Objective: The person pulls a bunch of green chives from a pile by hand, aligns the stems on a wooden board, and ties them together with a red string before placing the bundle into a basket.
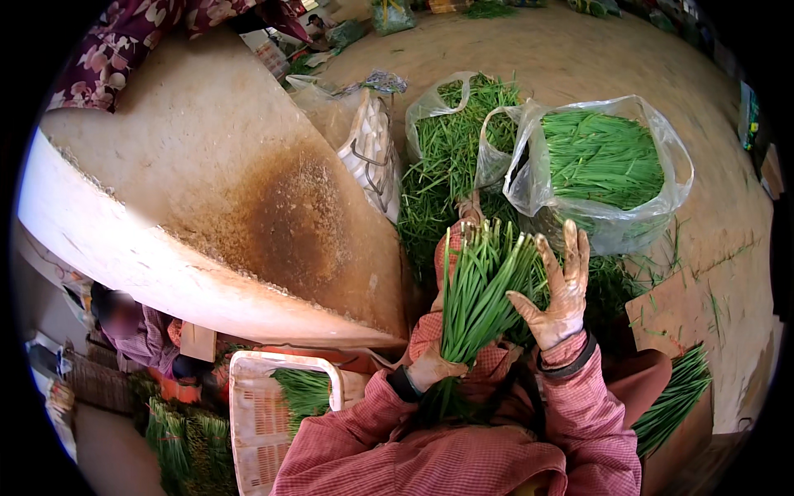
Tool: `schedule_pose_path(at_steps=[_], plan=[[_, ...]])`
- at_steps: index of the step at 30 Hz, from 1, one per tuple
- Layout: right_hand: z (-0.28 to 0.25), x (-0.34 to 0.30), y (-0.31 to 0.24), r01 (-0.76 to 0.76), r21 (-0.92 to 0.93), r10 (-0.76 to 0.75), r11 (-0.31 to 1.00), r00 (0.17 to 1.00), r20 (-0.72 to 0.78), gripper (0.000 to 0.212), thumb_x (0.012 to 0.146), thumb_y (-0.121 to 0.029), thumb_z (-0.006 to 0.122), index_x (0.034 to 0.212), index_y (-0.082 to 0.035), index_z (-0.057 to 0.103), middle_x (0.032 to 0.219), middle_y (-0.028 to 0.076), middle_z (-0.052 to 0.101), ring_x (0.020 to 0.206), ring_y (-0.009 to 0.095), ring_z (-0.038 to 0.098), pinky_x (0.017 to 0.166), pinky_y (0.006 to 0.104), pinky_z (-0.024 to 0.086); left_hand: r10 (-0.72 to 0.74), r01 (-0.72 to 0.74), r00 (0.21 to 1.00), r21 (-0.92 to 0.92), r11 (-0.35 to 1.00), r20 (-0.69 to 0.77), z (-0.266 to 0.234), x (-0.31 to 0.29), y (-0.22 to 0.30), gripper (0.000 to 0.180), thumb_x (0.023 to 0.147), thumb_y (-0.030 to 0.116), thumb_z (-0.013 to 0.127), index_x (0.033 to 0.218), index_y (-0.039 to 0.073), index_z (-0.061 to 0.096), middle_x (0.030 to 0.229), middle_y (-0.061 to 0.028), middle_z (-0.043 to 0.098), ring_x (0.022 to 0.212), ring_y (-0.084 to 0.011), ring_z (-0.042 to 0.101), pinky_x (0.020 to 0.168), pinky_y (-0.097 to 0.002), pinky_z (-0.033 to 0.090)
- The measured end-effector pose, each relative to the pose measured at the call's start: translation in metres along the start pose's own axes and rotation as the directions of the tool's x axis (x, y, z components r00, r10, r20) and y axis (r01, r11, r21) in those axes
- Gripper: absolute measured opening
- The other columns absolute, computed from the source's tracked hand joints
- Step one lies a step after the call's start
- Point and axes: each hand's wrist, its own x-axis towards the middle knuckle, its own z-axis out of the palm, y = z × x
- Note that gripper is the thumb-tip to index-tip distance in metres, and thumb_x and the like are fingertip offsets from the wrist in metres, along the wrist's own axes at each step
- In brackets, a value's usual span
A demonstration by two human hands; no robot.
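My left hand (434, 368) is closed round the lower part of a bunch of garlic chives (484, 298), held over my lap. Its pale cut ends point up and away from me, fanning out a little. Just right of the bunch, my right hand (559, 302) is raised with its fingers spread and nothing in it. Dirt covers its palm and fingers. Beyond my hands, a clear plastic bag (633, 217) holds neatly laid green chives (604, 157).
Loose chives (463, 124) pile up in another bag beyond my hands. A white plastic basket (256, 422) with chives stands at my left, below a stained wall (207, 165). More chives (674, 405) lie at my right beside cardboard (674, 306). Another person (145, 339) sits at far left.
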Motion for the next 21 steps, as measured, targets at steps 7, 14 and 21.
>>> schedule_pose_path(at_steps=[7, 14, 21], plan=[[0.023, 0.001, 0.031, -0.051, -0.056, 0.072, 0.997, 0.865, 0.497, 0.038, 0.072, -0.037, 0.06, 0.099, -0.01, 0.062, 0.132, 0.01, 0.037, 0.127, 0.035, 0.017, 0.101, 0.0482, 0.018, 0.23, -0.208, 0.972, 0.612, 0.763, 0.045, 0.0, 0.007, -0.028, 0.039, 0.08, 0.009, 0.052, 0.118, 0.003, 0.045, 0.114, -0.0052, 0.052, 0.104, -0.0192, 0.05, 0.083, -0.0279, 0.045], [-0.004, -0.011, 0.09, -0.516, 0.855, 0.509, -0.052, 0.723, 0.467, 0.028, 0.086, -0.033, 0.05, 0.106, -0.015, 0.055, 0.111, -0.003, 0.056, 0.106, 0.012, 0.046, 0.091, 0.0312, 0.029, 0.149, -0.183, 0.98, 0.881, 0.437, 0.13, -0.049, -0.023, -0.061, 0.035, 0.078, 0.013, 0.057, 0.11, 0.002, 0.051, 0.105, -0.0071, 0.059, 0.095, -0.0166, 0.056, 0.08, -0.0255, 0.045], [-0.04, -0.055, 0.125, -0.409, -0.572, 0.497, 0.711, 0.868, -0.002, 0.083, 0.061, -0.037, 0.072, 0.13, -0.01, 0.034, 0.132, 0.014, 0.035, 0.12, 0.037, 0.031, 0.1, 0.0417, 0.026, 0.135, 0.011, 0.976, 0.66, 0.751, -0.169, -0.024, -0.017, -0.027, 0.042, 0.081, 0.012, 0.056, 0.119, 0.0, 0.044, 0.108, -0.0109, 0.056, 0.098, -0.0212, 0.055, 0.08, -0.027, 0.046]])
